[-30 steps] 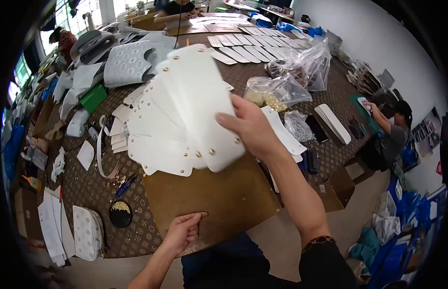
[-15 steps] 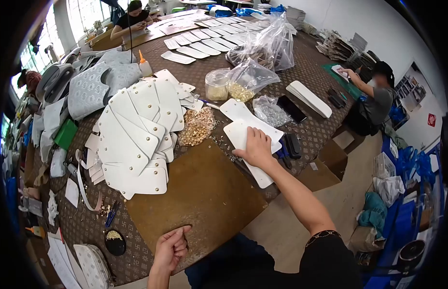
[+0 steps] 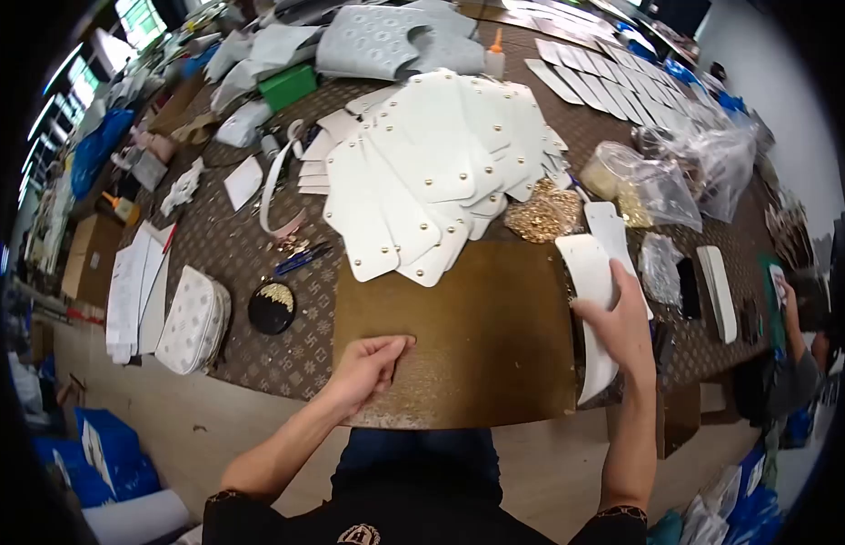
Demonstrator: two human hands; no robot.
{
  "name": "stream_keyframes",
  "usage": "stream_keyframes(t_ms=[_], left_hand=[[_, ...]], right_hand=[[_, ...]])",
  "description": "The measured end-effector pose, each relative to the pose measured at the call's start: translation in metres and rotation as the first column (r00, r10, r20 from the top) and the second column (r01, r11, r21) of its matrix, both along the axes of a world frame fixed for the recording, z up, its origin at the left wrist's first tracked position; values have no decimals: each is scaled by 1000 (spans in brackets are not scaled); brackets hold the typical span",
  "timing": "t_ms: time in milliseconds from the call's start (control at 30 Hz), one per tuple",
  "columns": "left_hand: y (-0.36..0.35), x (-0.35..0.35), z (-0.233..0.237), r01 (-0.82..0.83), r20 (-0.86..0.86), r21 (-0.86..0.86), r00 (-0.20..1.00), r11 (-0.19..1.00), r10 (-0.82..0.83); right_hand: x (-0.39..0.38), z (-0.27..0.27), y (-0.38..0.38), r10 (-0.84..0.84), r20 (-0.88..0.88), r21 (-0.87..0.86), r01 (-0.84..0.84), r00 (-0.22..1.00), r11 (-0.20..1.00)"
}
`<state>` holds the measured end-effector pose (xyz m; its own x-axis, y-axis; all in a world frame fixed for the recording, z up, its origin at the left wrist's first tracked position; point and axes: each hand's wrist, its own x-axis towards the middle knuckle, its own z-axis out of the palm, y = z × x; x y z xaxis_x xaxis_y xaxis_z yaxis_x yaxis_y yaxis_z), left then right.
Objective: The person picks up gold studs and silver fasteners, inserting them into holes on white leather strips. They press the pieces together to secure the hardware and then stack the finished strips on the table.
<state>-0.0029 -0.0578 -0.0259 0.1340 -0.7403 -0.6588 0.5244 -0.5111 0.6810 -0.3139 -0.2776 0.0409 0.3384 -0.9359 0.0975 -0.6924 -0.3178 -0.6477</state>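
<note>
My left hand (image 3: 370,368) is over the front left of the brown board (image 3: 459,318), thumb and forefinger pinched together; whatever they hold is too small to make out. At the board's right edge my right hand (image 3: 622,322) lies on the white curved pieces (image 3: 584,263), its thumb and fingers apart. Behind the board a fanned pile of white pieces with gold studs (image 3: 441,145) covers much of the table. A bag of gold studs (image 3: 543,212) sits between that pile and the curved pieces.
To the left are a round black dish (image 3: 272,313) of small gold parts, a blue tool (image 3: 303,259) and a patterned white pouch (image 3: 193,320). Clear bags (image 3: 659,186) and a white strip stack (image 3: 716,292) lie right. Another person's hand (image 3: 790,313) shows at far right.
The view has swung, so the board now appears central. My right hand has turned more upright on the white pieces, its thumb further from its fingers. My left hand stays pinched.
</note>
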Motion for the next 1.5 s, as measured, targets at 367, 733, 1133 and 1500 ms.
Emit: stream_keyframes(t_ms=[367, 733, 1133, 1500], left_hand=[[-78, 52, -32, -8, 197, -156, 980, 988, 39], [-184, 82, -35, -69, 110, -74, 991, 995, 77], [-333, 110, -75, 179, 769, -112, 638, 977, -29], [-91, 10, -31, 476, 946, -286, 279, 832, 165]], right_hand=[[134, -69, 132, 509, 30, 206, -504, 860, 839], [170, -57, 126, 393, 17, 259, -384, 919, 886], [205, -113, 89, 408, -135, -156, -426, 903, 891], [192, -49, 101, 298, -204, -102, -323, 933, 941]])
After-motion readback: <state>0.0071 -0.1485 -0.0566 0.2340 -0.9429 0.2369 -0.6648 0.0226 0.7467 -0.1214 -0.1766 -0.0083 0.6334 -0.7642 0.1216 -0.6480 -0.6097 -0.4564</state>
